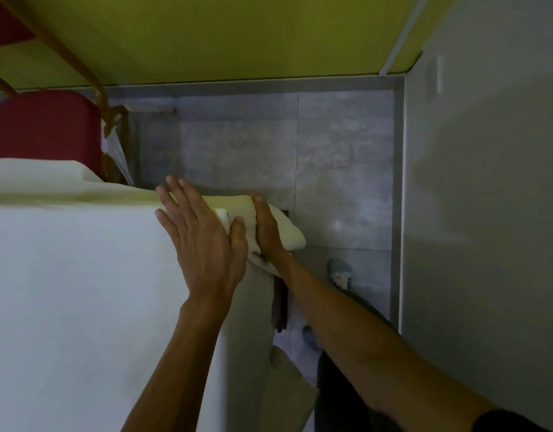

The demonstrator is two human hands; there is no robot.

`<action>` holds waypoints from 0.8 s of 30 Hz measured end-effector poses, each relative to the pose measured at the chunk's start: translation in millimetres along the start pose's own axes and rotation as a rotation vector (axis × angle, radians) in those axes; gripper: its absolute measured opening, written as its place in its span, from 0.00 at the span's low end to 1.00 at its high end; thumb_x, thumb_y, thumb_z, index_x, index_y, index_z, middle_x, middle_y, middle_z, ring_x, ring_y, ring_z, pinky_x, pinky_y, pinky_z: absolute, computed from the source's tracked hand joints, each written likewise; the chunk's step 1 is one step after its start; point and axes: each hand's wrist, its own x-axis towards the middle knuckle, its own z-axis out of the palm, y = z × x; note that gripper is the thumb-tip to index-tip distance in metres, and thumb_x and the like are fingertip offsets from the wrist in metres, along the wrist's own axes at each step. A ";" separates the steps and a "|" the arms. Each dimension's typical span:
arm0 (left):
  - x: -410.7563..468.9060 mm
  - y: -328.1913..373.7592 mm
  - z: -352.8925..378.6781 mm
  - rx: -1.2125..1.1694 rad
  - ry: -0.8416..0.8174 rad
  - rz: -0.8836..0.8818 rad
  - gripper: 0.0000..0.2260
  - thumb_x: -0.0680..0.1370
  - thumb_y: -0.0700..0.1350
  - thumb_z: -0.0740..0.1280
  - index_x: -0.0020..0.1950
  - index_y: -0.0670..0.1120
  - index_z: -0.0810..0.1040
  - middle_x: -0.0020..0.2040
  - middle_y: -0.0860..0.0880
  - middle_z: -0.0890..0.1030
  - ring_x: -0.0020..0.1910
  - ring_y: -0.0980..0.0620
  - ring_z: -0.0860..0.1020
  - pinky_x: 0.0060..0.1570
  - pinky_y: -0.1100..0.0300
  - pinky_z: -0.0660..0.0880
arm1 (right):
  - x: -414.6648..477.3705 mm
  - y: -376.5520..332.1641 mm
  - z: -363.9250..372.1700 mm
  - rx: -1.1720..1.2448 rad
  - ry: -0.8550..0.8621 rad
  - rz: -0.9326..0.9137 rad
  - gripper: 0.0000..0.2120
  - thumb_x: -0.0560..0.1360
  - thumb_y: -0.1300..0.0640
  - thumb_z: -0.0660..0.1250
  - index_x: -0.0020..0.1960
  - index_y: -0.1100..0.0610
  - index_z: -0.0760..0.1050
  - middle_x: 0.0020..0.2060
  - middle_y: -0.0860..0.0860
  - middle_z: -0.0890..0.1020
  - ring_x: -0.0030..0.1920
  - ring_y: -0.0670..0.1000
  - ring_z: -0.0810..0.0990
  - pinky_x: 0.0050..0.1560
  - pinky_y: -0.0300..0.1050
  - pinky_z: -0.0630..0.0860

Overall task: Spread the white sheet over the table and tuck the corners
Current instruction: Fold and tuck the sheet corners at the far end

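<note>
Left hand lies flat, fingers spread, on the sheet at the table's corner; right hand grips bunched sheet there; bare floor at 1 o'clock.

The sheet lies over the table, left; both hands at its far right corner, left hand flat on top, right hand beside it on the bunched corner; chair behind the table; shoe on the floor, right.

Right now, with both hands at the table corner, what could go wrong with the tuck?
The left hand lies flat on the white sheet, not gripping, so the cloth may slide. The bunched fold under the right hand could spring loose. The red chair stands close by the far edge and may snag it.
</note>
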 end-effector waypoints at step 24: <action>0.8 -1.1 0.8 -0.011 0.013 0.007 0.37 0.78 0.60 0.52 0.80 0.40 0.49 0.81 0.41 0.48 0.80 0.40 0.45 0.77 0.44 0.40 | 39.3 24.2 -34.8 -0.236 -0.034 0.088 0.26 0.84 0.40 0.51 0.63 0.57 0.77 0.60 0.54 0.80 0.59 0.50 0.77 0.69 0.57 0.71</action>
